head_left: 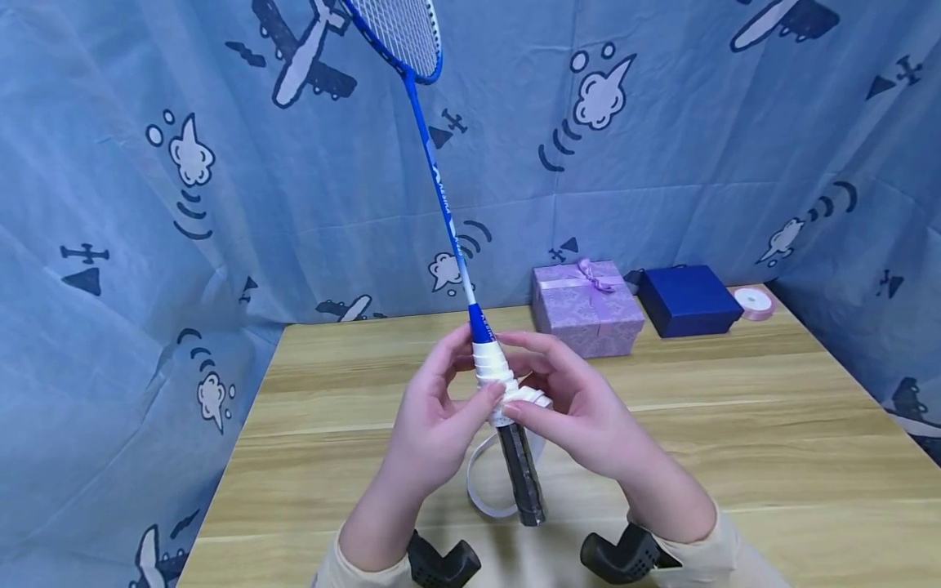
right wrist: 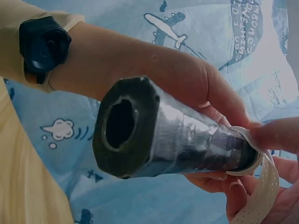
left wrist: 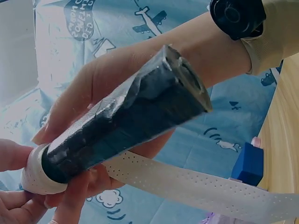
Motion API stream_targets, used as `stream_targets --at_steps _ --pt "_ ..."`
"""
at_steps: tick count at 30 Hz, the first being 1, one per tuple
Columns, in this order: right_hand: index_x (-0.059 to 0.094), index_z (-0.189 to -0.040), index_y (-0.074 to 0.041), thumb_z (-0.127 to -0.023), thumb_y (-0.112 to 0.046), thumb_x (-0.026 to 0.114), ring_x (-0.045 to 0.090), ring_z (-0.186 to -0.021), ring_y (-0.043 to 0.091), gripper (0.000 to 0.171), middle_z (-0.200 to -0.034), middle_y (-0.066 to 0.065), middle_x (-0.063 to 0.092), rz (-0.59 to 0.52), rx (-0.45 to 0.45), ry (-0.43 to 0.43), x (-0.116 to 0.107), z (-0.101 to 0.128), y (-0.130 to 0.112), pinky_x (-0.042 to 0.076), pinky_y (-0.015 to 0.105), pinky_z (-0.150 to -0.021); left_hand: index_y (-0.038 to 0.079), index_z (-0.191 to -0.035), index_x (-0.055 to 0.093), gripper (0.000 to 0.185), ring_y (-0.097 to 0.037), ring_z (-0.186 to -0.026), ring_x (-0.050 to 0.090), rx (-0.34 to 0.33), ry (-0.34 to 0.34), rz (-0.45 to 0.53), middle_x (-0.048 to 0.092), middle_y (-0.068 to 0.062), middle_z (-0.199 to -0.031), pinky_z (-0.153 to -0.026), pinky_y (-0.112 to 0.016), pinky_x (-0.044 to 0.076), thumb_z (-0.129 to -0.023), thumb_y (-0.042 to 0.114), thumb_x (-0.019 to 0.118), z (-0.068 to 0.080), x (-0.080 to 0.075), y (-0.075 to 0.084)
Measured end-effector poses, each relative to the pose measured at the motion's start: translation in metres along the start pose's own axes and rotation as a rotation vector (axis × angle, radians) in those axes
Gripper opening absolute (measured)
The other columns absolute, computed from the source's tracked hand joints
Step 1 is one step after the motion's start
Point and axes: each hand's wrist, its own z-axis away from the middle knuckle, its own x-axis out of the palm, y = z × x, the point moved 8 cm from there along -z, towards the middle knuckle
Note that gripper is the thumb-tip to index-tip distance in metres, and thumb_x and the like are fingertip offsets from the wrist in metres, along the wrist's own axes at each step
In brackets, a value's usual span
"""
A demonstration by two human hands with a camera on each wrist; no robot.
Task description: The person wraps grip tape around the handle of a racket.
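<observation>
A blue badminton racket [head_left: 441, 192] stands tilted over the table, head up at the top edge. White grip tape [head_left: 491, 367] covers the top of its handle, while the lower handle [head_left: 520, 474] is bare and black. My left hand [head_left: 459, 388] grips the handle at the wound part. My right hand [head_left: 540, 380] pinches the tape against the handle from the other side. A loose loop of tape [head_left: 481, 490] hangs below. The left wrist view shows the black handle [left wrist: 135, 126] and the perforated tape strip [left wrist: 196, 186]. In the right wrist view the handle's hollow butt [right wrist: 121, 133] faces the camera.
A purple gift box [head_left: 588, 306] with a bow, a dark blue box [head_left: 687, 300] and a pink ribbon roll [head_left: 753, 300] stand at the back of the wooden table [head_left: 735, 425]. Blue printed cloth hangs behind and on both sides.
</observation>
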Motion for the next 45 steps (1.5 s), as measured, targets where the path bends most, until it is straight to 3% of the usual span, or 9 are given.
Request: stream_targets --at_steps 7,17,22,25,30,32,41,45 --pt "0.049 -0.144 0.004 -0.097 0.013 0.055 0.060 -0.096 0.020 0.048 -0.126 0.015 0.064 -0.011 -0.034 0.006 -0.003 0.000 -0.001 0.054 0.025 -0.080 0.003 -0.153 0.044 0.059 -0.031 -0.125 0.050 0.045 0.014 0.012 0.053 -0.019 -0.139 -0.088 -0.036 0.062 -0.098 -0.009 0.059 0.000 -0.004 0.000" --pt "0.051 -0.143 0.003 -0.094 0.014 0.060 0.061 -0.104 0.021 0.051 -0.121 0.023 0.062 0.041 -0.054 0.009 0.000 0.000 -0.008 0.053 0.023 -0.085 0.004 -0.153 0.044 0.057 -0.029 -0.119 0.051 0.044 0.025 0.021 0.052 -0.023 -0.138 -0.090 -0.023 0.059 -0.099 -0.006 0.057 0.001 -0.005 0.001" --pt "0.047 -0.145 0.003 -0.096 0.011 0.058 0.063 -0.098 0.022 0.050 -0.119 0.023 0.062 -0.019 -0.027 -0.001 0.001 -0.001 -0.005 0.056 0.025 -0.081 0.005 -0.154 0.044 0.056 -0.029 -0.125 0.050 0.032 0.038 0.029 0.051 -0.021 -0.141 -0.102 -0.026 0.054 -0.100 -0.005 0.056 0.002 -0.006 0.001" --pt "0.044 -0.146 0.003 -0.098 0.011 0.057 0.065 -0.098 0.019 0.051 -0.117 0.016 0.065 -0.086 -0.012 -0.018 0.001 -0.002 -0.003 0.058 0.025 -0.079 0.006 -0.154 0.044 0.056 -0.029 -0.125 0.051 0.032 0.033 0.039 0.053 -0.017 -0.140 -0.103 -0.027 0.053 -0.100 -0.005 0.055 0.003 -0.005 0.001" --pt "0.039 -0.150 0.001 -0.100 0.009 0.055 0.069 -0.105 0.016 0.054 -0.119 0.009 0.070 -0.256 0.032 -0.079 0.005 -0.001 0.001 0.062 0.029 -0.082 0.003 -0.156 0.039 0.058 -0.026 -0.127 0.054 0.045 -0.026 0.130 0.053 -0.024 -0.141 -0.104 -0.027 0.053 -0.101 -0.007 0.051 0.002 -0.002 0.002" --pt "0.038 -0.151 -0.001 -0.100 0.008 0.055 0.069 -0.106 0.017 0.054 -0.121 0.009 0.070 -0.273 0.054 -0.082 0.005 -0.001 0.002 0.062 0.029 -0.082 0.002 -0.158 0.035 0.059 -0.025 -0.129 0.054 0.049 -0.048 0.165 0.052 -0.028 -0.142 -0.104 -0.027 0.053 -0.101 -0.009 0.049 0.001 -0.001 0.002" --pt "0.051 -0.136 0.008 -0.098 0.006 0.060 0.069 -0.101 0.018 0.039 -0.119 0.021 0.067 -0.070 0.119 0.025 -0.003 0.002 0.004 0.063 0.032 -0.083 0.005 -0.160 0.033 0.062 -0.028 -0.133 0.051 0.051 -0.029 0.088 0.054 -0.022 -0.141 -0.107 -0.028 0.052 -0.102 -0.008 0.049 0.001 -0.001 0.005" --pt "0.055 -0.131 0.008 -0.096 0.007 0.062 0.070 -0.099 0.018 0.036 -0.116 0.019 0.069 -0.007 0.109 0.048 -0.006 0.004 0.002 0.063 0.030 -0.082 0.003 -0.160 0.032 0.060 -0.027 -0.130 0.053 0.042 -0.040 0.096 0.054 -0.024 -0.140 -0.105 -0.027 0.053 -0.102 -0.007 0.048 0.001 0.000 0.004"
